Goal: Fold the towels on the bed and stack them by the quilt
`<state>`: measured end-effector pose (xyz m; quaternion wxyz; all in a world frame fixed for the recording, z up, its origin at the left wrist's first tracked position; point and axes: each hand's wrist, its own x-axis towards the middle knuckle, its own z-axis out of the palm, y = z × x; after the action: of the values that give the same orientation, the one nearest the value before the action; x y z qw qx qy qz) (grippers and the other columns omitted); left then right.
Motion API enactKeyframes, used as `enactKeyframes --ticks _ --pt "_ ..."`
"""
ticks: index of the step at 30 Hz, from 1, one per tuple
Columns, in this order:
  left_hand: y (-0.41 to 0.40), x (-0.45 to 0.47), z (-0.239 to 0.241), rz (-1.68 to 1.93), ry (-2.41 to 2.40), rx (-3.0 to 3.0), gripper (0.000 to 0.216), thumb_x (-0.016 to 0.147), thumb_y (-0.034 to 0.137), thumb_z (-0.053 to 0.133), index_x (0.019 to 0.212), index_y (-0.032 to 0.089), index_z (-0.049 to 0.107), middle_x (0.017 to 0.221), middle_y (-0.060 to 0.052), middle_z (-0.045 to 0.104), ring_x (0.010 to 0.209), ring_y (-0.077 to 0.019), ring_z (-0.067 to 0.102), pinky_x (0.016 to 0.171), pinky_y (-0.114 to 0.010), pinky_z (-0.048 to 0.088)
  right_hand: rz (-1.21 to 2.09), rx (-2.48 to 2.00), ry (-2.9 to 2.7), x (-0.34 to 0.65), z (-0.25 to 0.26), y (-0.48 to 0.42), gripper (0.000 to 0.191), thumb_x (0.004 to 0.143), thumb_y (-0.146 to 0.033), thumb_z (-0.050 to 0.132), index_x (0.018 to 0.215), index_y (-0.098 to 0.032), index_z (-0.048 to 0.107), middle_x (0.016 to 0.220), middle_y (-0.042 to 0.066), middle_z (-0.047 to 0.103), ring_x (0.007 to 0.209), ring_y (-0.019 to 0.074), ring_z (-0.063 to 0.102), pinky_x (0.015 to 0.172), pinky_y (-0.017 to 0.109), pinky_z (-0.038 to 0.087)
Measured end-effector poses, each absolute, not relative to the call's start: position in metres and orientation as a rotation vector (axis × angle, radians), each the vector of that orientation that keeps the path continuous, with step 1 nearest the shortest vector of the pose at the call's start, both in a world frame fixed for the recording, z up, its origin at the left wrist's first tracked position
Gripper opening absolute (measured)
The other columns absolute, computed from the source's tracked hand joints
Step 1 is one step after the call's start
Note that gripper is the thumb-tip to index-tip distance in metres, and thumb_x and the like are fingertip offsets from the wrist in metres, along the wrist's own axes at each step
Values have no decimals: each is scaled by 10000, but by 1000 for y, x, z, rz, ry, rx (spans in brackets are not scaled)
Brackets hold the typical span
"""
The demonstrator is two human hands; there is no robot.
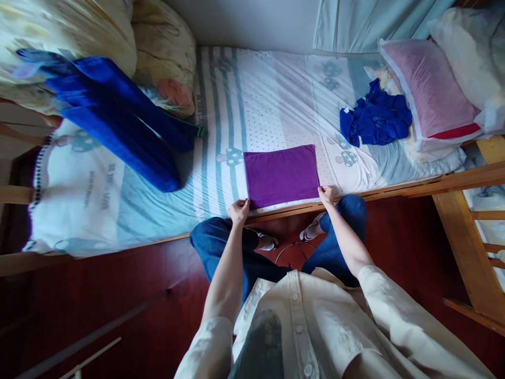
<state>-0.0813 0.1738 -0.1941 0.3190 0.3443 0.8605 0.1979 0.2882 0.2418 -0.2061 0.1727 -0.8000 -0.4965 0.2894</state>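
A purple cloth (281, 175), spread flat in a rectangle, lies at the front edge of the bed (264, 105). My left hand (239, 211) pinches its near left corner between thumb and fingers. At the near right corner, my right hand (326, 195) is closed on the cloth in the same way. The cloth's surface looks smooth, and its far edge rests on the printed sheet.
Blue trousers (118, 116) lie across the bed's left part, by a patterned bundle (165, 58). On the right are a crumpled blue garment (376, 117) and a pink pillow (430, 87). A wooden rail (434, 184) runs along the bed's front.
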Motion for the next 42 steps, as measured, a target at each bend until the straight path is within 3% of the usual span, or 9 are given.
enactKeyframes --ticks 7,12,19,28,33,39,42 --pt "180 -84 -193 476 2272 861 286 799 443 666 793 170 749 809 -115 778 980 -313 748 961 -381 533 875 -2443 -1422 284 -188 252 229 861 -333 683 975 -184 814 966 100 815 898 223 747 758 263 526" --pt "177 -81 -192 486 2274 895 275 804 447 645 769 185 718 782 -105 766 980 -306 748 963 -376 532 802 -2551 -1447 277 -178 253 242 872 -313 704 1065 -200 798 1088 120 800 1000 240 741 797 278 530" --pt "176 -77 -188 471 2309 911 260 822 458 633 764 208 671 851 -110 777 1004 -292 741 974 -368 529 799 -2549 -1421 276 -180 253 258 882 -340 716 1075 -191 799 1091 127 802 1024 247 747 837 291 542" --pt "176 -84 -190 529 2245 897 260 805 465 646 792 208 684 805 -85 769 986 -292 738 930 -363 535 821 -2389 -1388 292 -195 252 238 803 -377 769 913 -177 835 911 98 824 834 233 775 751 275 555" --pt "179 -88 -191 542 2225 907 267 799 465 657 813 203 703 787 -75 768 967 -281 742 904 -340 535 820 -2390 -1400 294 -201 253 240 798 -395 769 902 -190 838 903 90 825 825 235 773 709 270 550" --pt "176 -84 -189 546 2235 939 273 819 470 661 813 198 677 795 -72 761 941 -269 745 899 -331 536 804 -2387 -1408 292 -198 253 227 805 -382 767 901 -181 814 927 94 822 892 253 771 806 301 559" --pt "171 -80 -187 589 2253 1030 243 845 431 652 915 199 663 861 -60 760 928 -245 738 923 -336 540 746 -2333 -1458 289 -195 247 256 841 -346 742 1025 -172 769 967 101 813 953 254 752 887 329 558"
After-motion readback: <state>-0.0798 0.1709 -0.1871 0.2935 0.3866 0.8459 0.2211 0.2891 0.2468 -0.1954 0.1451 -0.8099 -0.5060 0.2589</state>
